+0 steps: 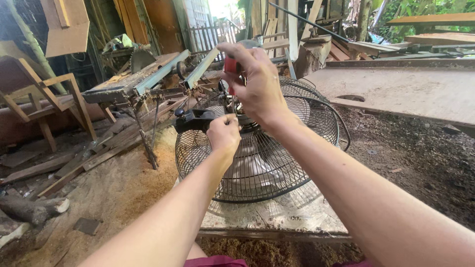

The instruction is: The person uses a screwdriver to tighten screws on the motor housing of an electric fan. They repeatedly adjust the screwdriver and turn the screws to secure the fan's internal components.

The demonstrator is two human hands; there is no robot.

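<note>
Sawdust floor (133, 188), table saw (133, 79) and wooden chair (47, 99) flank the fan (267, 163).

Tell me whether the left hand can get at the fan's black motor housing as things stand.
Probably yes. The left hand sits closed right beside the black motor housing atop the wire fan cage, with nothing between them. The right hand works higher up, gripping a red-handled tool.

Bare forearms, no sleeves, maroon garment (215, 261)
</note>
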